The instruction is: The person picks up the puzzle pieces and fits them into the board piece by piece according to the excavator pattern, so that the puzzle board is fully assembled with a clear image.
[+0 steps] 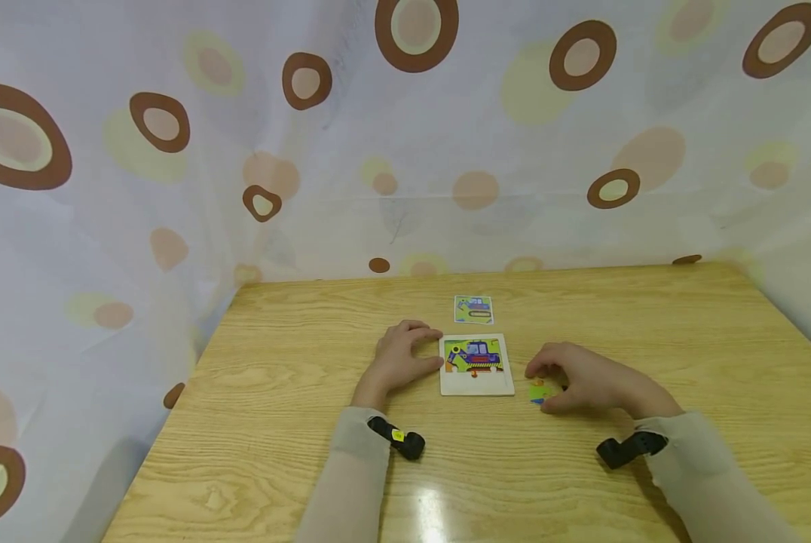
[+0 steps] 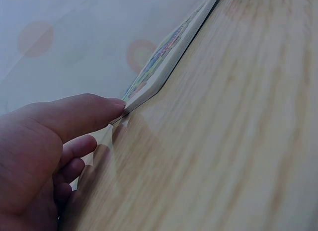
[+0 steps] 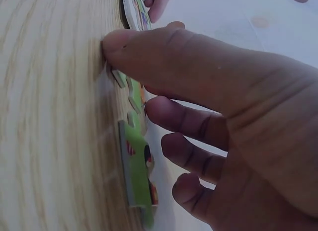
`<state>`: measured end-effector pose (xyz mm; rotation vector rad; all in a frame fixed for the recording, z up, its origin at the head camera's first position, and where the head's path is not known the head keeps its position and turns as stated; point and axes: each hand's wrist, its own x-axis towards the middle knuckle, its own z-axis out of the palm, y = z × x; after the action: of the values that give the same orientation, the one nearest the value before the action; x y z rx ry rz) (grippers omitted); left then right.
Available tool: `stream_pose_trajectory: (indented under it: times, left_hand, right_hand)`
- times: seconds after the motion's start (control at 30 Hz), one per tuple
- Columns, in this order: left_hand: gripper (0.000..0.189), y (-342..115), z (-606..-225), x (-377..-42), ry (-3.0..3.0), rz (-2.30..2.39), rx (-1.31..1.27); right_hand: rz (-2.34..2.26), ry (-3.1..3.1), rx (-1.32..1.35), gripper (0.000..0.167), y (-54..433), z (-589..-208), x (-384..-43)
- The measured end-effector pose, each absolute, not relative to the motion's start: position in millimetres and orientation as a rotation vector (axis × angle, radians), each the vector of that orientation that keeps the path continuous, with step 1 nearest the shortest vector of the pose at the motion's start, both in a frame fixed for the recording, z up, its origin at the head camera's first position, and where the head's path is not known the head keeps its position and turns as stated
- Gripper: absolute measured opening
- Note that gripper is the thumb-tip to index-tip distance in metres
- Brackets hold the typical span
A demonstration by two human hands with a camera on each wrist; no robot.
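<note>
A white-framed jigsaw board (image 1: 476, 385) with a partly filled digger picture lies flat on the wooden table. My left hand (image 1: 400, 357) rests at its left side, thumb and index fingertips touching the frame's edge. Just right of the board, my right hand (image 1: 589, 379) bends over a small green puzzle piece (image 1: 537, 391), which lies between thumb and index fingertips. In the right wrist view, the thumb (image 3: 164, 54) reaches down to the tabletop beside the pieces. Another green puzzle piece (image 3: 136, 166) lies below the curled fingers; the head view hides it behind the hand.
A small picture card (image 1: 473, 310) showing a similar digger lies behind the board. The wooden table (image 1: 276, 452) extends around both arms. A white cloth (image 1: 392, 173) with brown and yellow round shapes hangs behind it and down its sides. Each wrist wears a black camera.
</note>
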<state>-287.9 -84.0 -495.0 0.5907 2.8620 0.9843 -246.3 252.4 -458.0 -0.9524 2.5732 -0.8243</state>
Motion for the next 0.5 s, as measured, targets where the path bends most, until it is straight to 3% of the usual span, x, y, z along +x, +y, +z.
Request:
stream_pose_trajectory:
  times: [0.27,0.5]
  left_hand:
    - [0.046,-85.1,-495.3,-287.8,2.858,0.985,0.607]
    - [0.046,-84.9,-496.0,-288.5,2.869,0.975,0.616]
  right_hand:
    - [-0.811,2.58,-0.905,0.039,251.0,-457.1,-245.5]
    - [-0.815,2.585,-0.934,0.028,251.6,-456.9,-244.7]
